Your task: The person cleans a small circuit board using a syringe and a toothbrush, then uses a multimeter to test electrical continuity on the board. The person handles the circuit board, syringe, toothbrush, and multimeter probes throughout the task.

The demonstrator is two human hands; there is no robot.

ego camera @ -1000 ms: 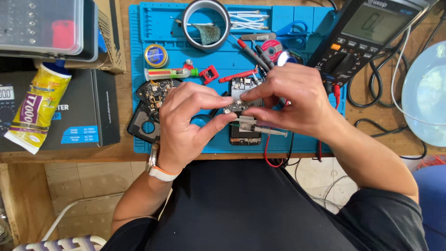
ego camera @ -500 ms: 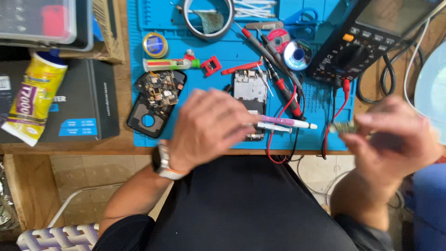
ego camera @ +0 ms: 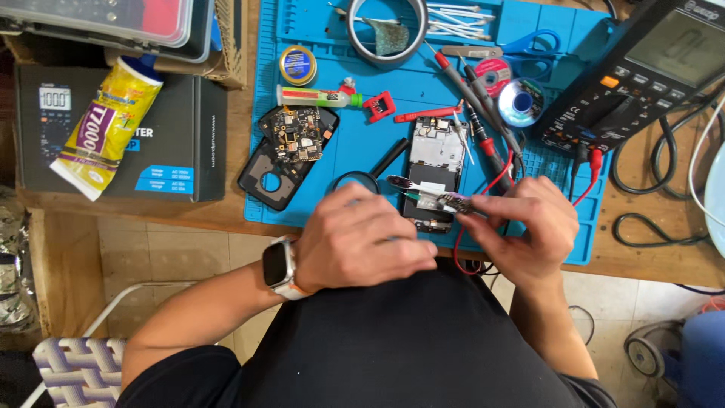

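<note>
Over the near edge of the blue work mat [ego camera: 317,23], my two hands met above an opened phone [ego camera: 434,170] whose lower end they partly covered. My right hand [ego camera: 521,230] was closed in a pinch on a small circuit part [ego camera: 457,202], too small and blurred for me to say exactly what it was. My left hand [ego camera: 359,242] was curled, knuckles toward the camera; a thin tool [ego camera: 411,185] poked out beyond it toward the part, but the fingers were hidden from me and I could not tell whether they gripped it. A smartwatch [ego camera: 279,266] sat on that wrist. Farther left on the mat lay a dark phone back cover [ego camera: 268,177] with a circuit board [ego camera: 296,134] resting on it. A multimeter [ego camera: 642,68] at the upper right was cut off by the frame, its red probe lead [ego camera: 483,227] disappearing under my right hand. A tape roll [ego camera: 387,30] was clipped by the top edge. Beside the mat, on the wooden bench [ego camera: 238,121], a yellow glue tube [ego camera: 109,125] lay on a black box [ego camera: 181,143]. Below the bench I saw pale floor tiles [ego camera: 174,249] and a woven chair seat [ego camera: 75,370].
</note>
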